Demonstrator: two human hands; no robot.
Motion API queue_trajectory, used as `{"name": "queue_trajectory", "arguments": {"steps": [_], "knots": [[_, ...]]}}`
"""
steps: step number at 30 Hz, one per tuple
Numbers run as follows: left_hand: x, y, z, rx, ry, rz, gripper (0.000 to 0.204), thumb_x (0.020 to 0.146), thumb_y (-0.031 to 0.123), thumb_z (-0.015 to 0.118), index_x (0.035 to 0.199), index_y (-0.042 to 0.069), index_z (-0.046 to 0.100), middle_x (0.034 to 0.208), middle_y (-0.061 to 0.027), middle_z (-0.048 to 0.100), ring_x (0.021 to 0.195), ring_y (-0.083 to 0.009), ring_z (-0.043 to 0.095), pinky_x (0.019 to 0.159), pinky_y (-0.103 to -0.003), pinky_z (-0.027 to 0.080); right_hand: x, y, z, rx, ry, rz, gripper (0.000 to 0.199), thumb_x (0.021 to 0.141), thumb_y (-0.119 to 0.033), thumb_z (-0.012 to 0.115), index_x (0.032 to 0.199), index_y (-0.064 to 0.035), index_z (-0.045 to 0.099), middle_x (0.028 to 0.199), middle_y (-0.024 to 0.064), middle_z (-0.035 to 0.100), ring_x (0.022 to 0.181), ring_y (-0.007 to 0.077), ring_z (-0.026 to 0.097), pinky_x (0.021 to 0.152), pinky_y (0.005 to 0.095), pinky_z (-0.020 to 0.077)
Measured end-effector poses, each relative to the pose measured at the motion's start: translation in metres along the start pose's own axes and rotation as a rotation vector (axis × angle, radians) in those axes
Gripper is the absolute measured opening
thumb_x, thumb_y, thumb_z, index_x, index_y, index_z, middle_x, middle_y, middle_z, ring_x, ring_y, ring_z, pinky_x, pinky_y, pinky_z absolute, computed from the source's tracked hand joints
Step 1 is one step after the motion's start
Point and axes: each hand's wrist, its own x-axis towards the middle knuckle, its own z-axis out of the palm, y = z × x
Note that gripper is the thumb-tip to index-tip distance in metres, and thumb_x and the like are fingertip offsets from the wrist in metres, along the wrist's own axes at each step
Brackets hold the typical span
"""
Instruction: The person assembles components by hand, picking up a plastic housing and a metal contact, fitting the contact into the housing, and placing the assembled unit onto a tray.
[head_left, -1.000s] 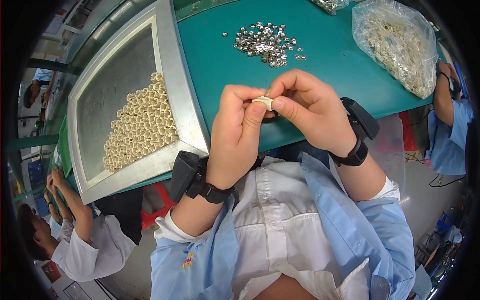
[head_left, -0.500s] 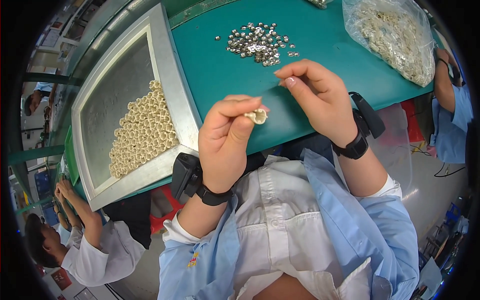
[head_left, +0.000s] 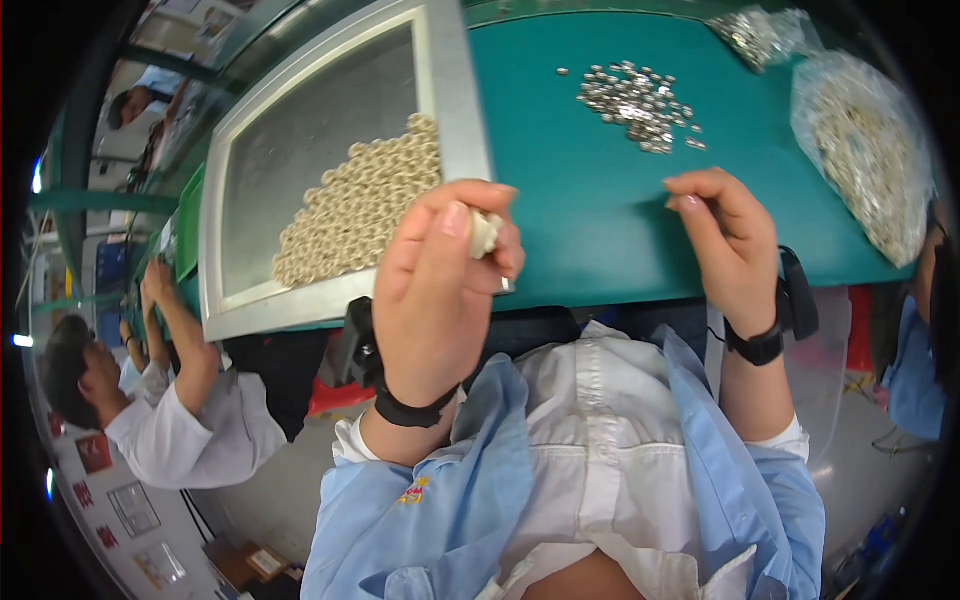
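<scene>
My left hand [head_left: 435, 285] is raised in front of the table edge, closed on a small cream-coloured hollow part [head_left: 486, 235]. Part of that piece is hidden behind the thumb and fingers. To the right, my right hand [head_left: 735, 240] hangs over the green table with thumb and forefinger pinched together; what they hold, if anything, is too small to make out. Beyond it lies a loose pile of shiny round metal pieces [head_left: 640, 110]. Just left of my left hand, many similar cream parts [head_left: 365, 205] stand in close rows in a metal-framed tray [head_left: 458, 90].
A clear bag of pale small parts [head_left: 870, 155] rests at the table's right end. Behind it is a smaller bag of metallic pieces [head_left: 755, 38]. A green bin [head_left: 190, 225] stands beyond the tray, and a co-worker in white [head_left: 200, 420] sits at the left.
The view has shifted, so table and tray appear farther right. My left hand has turned, its thumb now across the cream part. My right hand has moved away from the left, still pinched.
</scene>
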Motion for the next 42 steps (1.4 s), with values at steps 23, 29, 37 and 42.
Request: {"name": "queue_trajectory", "arguments": {"steps": [23, 29, 37, 42], "knots": [[0.08, 0.081, -0.113, 1.667, 0.237, -0.155, 0.024, 0.085, 0.021, 0.059, 0.1, 0.003, 0.064, 0.082, -0.0075, 0.065, 0.076, -0.014, 0.06, 0.069, -0.026, 0.046, 0.0, -0.001, 0.0, -0.049, -0.038, 0.036, 0.011, 0.089, 0.0, 0.05, 0.096, 0.0028, 0.058, 0.088, 0.0039, 0.056, 0.081, 0.0089, 0.053, 0.074, 0.0206, 0.0409], [0.068, 0.088, -0.098, 1.632, 0.265, 0.069, 0.024, 0.089, 0.022, 0.054, 0.1, 0.002, 0.064, 0.081, -0.0072, 0.065, 0.077, -0.0147, 0.061, 0.069, -0.026, 0.046, 0.003, -0.001, 0.002, -0.023, -0.032, 0.02, 0.011, 0.089, -0.001, 0.05, 0.097, 0.0028, 0.058, 0.089, 0.004, 0.056, 0.08, 0.009, 0.053, 0.073, 0.0204, 0.0408], [0.015, 0.024, 0.025, 1.372, 0.037, 0.276, 0.013, 0.084, 0.01, 0.058, 0.094, 0.002, 0.063, 0.087, -0.0102, 0.063, 0.083, -0.0213, 0.06, 0.073, -0.028, 0.046, -0.001, -0.005, -0.019, -0.055, 0.175, 0.001, 0.012, 0.089, -0.003, 0.052, 0.097, 0.0019, 0.058, 0.088, 0.0032, 0.057, 0.081, 0.0091, 0.053, 0.074, 0.0199, 0.0408], [0.013, -0.037, 0.042, 1.179, -0.12, 0.249, 0.012, 0.082, 0.005, 0.059, 0.093, 0.001, 0.062, 0.095, -0.0121, 0.06, 0.088, -0.0264, 0.058, 0.076, -0.031, 0.046, 0.034, 0.009, -0.084, -0.592, 0.462, -0.058, 0.015, 0.089, -0.009, 0.054, 0.099, -0.0008, 0.061, 0.087, 0.003, 0.06, 0.078, 0.0105, 0.056, 0.069, 0.0227, 0.0445]]}}
